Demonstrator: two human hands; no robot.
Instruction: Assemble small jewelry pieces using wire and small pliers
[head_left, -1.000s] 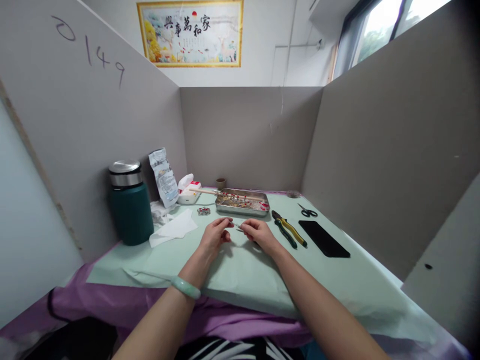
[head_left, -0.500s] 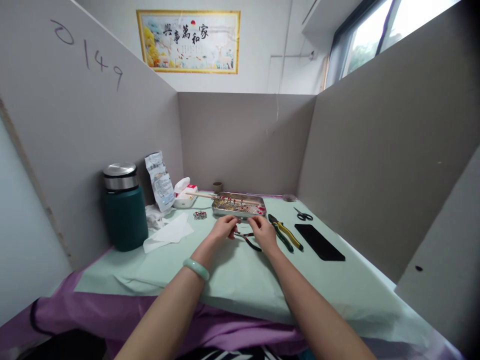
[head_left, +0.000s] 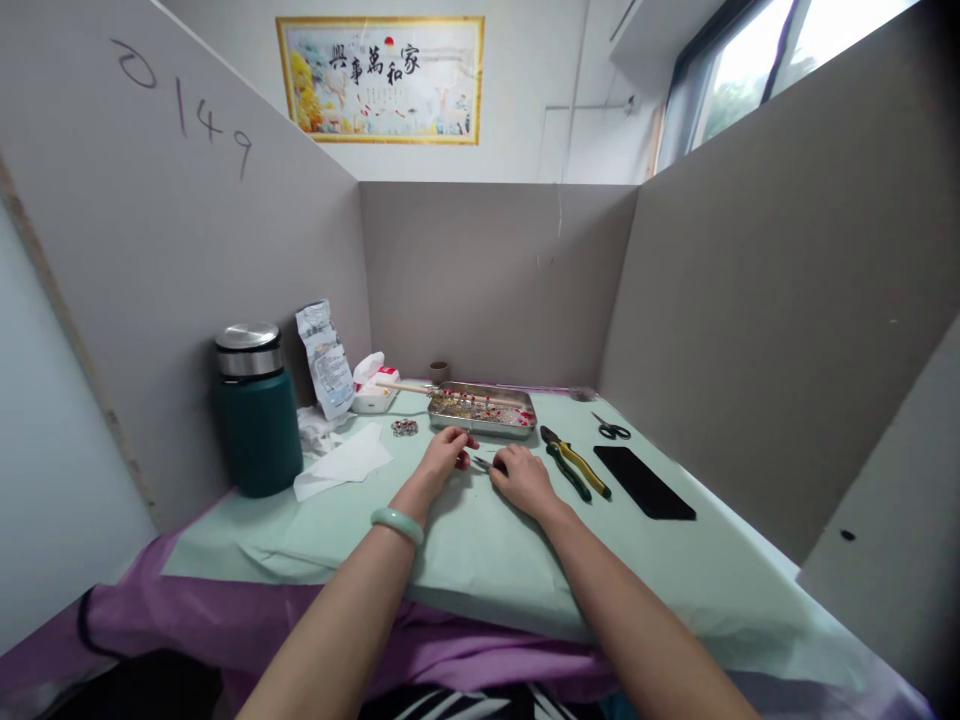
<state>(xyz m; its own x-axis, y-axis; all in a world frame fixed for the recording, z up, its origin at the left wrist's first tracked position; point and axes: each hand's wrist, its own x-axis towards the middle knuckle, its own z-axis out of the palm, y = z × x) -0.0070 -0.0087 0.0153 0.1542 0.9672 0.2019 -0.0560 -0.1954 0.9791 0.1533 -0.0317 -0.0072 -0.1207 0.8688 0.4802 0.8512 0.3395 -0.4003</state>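
Note:
My left hand (head_left: 444, 452), with a green bangle (head_left: 397, 523) on the wrist, is closed in a pinch on something small that I cannot make out. My right hand (head_left: 520, 478) is closed round a small pair of pliers (head_left: 482, 463) whose tip points left toward the left fingers. Both hands rest on the pale green sheet (head_left: 480, 540), just in front of a metal tray (head_left: 481, 410) filled with small red and mixed beads.
A dark green flask (head_left: 256, 410), a foil packet (head_left: 324, 360), tissues (head_left: 341, 462) and a small bead cluster (head_left: 406, 428) lie to the left. Yellow-handled pliers (head_left: 574, 465), scissors (head_left: 613, 429) and a black phone (head_left: 643, 481) lie right. Grey partition walls enclose three sides.
Both hands moved slightly away from me toward the tray. The right hand now lies lower over the pliers, covering their handles, with the tip pointing at the left fingers.

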